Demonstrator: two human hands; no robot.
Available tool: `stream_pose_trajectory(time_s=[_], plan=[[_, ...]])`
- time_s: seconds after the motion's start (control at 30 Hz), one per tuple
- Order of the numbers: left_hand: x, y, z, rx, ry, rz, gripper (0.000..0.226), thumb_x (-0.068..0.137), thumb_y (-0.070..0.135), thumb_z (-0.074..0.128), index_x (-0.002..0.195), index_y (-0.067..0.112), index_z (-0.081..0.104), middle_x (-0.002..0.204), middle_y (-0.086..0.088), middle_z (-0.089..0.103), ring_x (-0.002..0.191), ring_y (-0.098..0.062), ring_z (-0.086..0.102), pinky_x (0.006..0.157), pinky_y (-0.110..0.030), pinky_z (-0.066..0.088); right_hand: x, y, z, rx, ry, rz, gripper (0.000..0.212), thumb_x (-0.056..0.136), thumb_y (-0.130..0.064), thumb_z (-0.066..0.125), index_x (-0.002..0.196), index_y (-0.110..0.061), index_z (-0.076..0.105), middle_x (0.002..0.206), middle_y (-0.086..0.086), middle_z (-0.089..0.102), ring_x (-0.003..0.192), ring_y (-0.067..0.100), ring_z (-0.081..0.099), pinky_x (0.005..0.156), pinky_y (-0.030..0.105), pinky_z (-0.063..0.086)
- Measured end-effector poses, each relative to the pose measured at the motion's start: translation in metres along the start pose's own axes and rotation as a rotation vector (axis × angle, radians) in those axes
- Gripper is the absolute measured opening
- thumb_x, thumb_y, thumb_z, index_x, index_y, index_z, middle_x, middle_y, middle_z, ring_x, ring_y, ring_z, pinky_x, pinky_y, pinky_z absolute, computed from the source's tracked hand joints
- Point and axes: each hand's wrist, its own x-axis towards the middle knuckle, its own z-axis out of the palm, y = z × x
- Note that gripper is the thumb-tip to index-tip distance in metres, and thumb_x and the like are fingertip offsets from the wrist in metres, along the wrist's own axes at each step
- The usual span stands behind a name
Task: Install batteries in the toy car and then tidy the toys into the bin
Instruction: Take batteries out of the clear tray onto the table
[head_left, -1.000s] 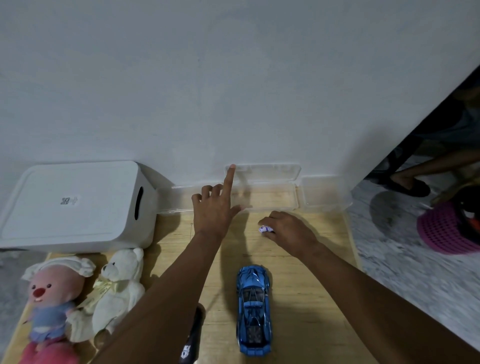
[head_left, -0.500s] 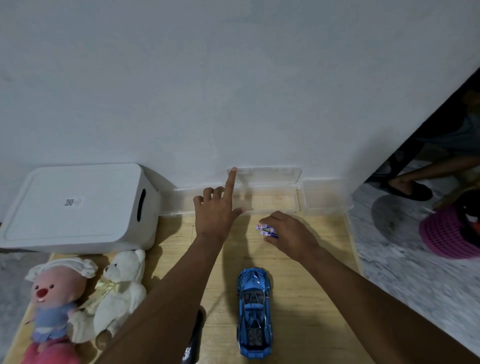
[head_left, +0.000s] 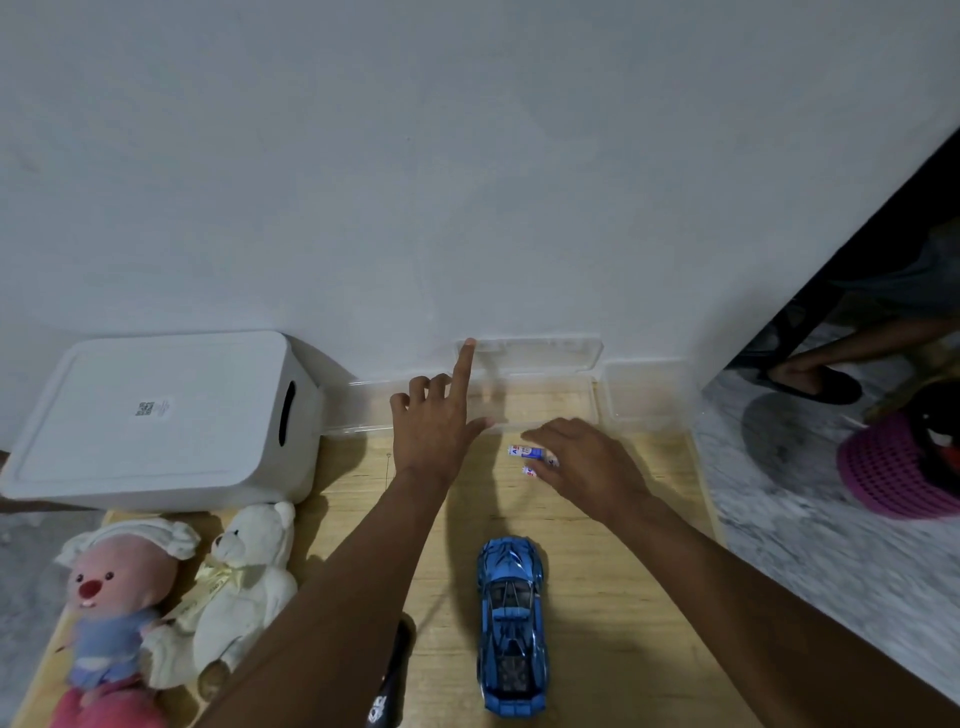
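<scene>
Car: the blue toy car (head_left: 511, 623) sat on its wheels at lower centre of the frame, on the wooden table (head_left: 613, 571), touched by neither hand
Batteries: two small batteries (head_left: 527, 453) lay on the table above the car, just below the clear box (head_left: 550, 427), well apart from the car
Why there: they seemed to be set out within reach for loading; the car was not yet turned over, so I judged fitting had not begun
Right hand: the right hand (head_left: 587, 467) hovered low over the batteries, fingers relaxed and a little spread, the tips at their right ends; it clasped nothing that I could see
Left hand: the left hand (head_left: 434, 426) had its forefinger straight up against the box's raised lid (head_left: 535, 353), probably propping it; the other fingers were curled on nothing, the thumb out at the box's front rim
Soft toys: a pink plush (head_left: 109, 597) and a white bear (head_left: 244, 587) leaned together at lower left
Bin: the white bin (head_left: 156, 415) stood at middle left against the wall, lid on, so tidying was still ahead
Edge: a pink basket (head_left: 893, 473) sat on the floor at far right
</scene>
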Motion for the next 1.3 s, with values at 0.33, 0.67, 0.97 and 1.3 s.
stream_pose_trajectory(time_s=[0.33,0.67,0.97,1.3], plan=[[0.002,0.001,-0.004,0.015,0.005,0.011,0.105,0.085,0.067,0.064,0.162,0.028,0.005,0.150,-0.009,0.039,0.124,-0.029,0.050,0.089,-0.041,0.049,0.054,0.014,-0.044,-0.313,0.272,0.066,0.055,0.086,-0.019,0.073,0.139,-0.019,0.055,0.129,0.004,0.059,0.111,0.028,0.056,0.083,0.041,0.054],[0.008,0.002,-0.018,-0.059,0.083,0.074,0.054,0.093,0.048,0.063,0.138,0.024,0.047,0.143,-0.001,0.050,0.122,-0.027,0.052,0.088,-0.042,0.047,0.052,0.017,-0.043,-0.123,0.362,0.058,0.036,0.083,-0.002,0.073,0.116,-0.015,0.072,0.104,0.004,0.072,0.091,0.030,0.061,0.074,0.040,0.055],[0.000,-0.004,-0.007,-0.094,0.110,0.219,0.024,0.088,0.025,0.076,0.112,0.023,0.072,0.104,0.002,0.075,0.099,-0.028,0.067,0.078,-0.042,0.050,0.029,0.019,-0.030,-0.125,0.247,0.063,0.031,0.077,-0.010,0.081,0.106,-0.018,0.074,0.100,-0.001,0.074,0.091,0.024,0.066,0.087,0.038,0.048],[-0.008,-0.002,0.006,-0.155,0.110,0.218,0.029,0.080,0.018,0.085,0.106,0.017,0.072,0.099,-0.005,0.073,0.089,-0.029,0.070,0.072,-0.041,0.053,0.018,0.014,-0.029,-0.039,0.111,0.066,0.035,0.084,-0.004,0.072,0.117,-0.017,0.069,0.115,-0.002,0.070,0.107,0.024,0.058,0.083,0.036,0.051]])
